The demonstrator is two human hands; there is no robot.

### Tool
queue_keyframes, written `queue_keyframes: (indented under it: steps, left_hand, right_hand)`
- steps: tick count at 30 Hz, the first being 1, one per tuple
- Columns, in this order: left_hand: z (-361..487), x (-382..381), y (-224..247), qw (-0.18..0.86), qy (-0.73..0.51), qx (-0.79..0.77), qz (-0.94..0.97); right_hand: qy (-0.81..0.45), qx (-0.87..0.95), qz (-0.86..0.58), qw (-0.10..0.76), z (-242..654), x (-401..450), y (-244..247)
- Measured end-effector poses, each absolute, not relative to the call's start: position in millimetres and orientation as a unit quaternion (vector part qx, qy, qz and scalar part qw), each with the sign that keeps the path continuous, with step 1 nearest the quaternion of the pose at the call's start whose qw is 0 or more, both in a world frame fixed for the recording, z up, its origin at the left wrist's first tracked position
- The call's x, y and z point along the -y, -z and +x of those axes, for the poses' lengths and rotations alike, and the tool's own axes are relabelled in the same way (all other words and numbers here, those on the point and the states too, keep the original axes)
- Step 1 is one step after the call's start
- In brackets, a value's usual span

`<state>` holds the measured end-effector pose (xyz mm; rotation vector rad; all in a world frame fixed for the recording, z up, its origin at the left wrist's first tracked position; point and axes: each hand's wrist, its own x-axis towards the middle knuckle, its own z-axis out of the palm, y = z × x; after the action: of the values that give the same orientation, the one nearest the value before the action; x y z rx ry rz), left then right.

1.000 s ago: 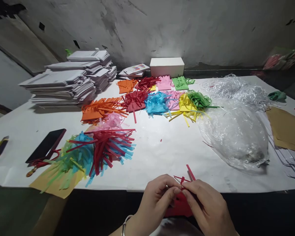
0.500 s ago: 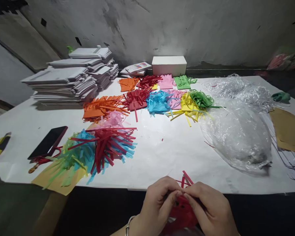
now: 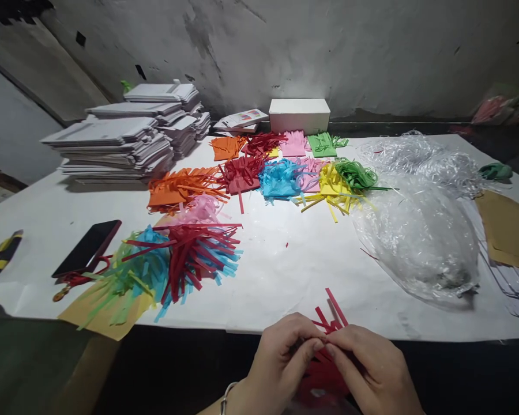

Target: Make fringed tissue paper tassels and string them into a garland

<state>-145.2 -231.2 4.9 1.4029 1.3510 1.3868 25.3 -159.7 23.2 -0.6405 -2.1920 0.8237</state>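
left hand (image 3: 281,354) and right hand (image 3: 372,363) meet at the near table edge, thumb and fingertips of each pinching red fringed paper (image 3: 322,372) between them; fingertips touching or nearly so, exact contact too small to tell. the paper hangs below the fingers, in front of the white tabletop (image 3: 268,294), loose red strips sticking up past the hands. bracelet (image 3: 225,397) on left wrist. beyond, to the left: red fringe bundle (image 3: 184,253) lying over blue strips, phone (image 3: 86,248) beside them, black-and-yellow object (image 3: 2,256) farther left. to the right, clear plastic bag (image 3: 419,248), brown sheets (image 3: 508,225) beside it. farther back, fringed pieces in rows: orange piece (image 3: 184,187), blue piece (image 3: 280,180), yellow piece (image 3: 331,180), others. behind, white paper stacks (image 3: 112,138) left, white box (image 3: 299,115) near the grey wall (image 3: 328,52).
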Motion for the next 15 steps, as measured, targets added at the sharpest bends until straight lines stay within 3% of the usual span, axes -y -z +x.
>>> queue_keyframes:
  steps: [11,15]
  left_hand:
    - [-147.4,230.7,-8.7,0.375,-0.523,-0.52,0.562]
    - [-149.1,229.8,-7.5,0.414,-0.527,-0.513,0.536]
  right_hand:
    - [-0.334,0.855,-0.234,0.321,27.0,160.0,-20.1]
    - [-0.398,0.835,-0.238,0.296,27.3,157.8,-20.6]
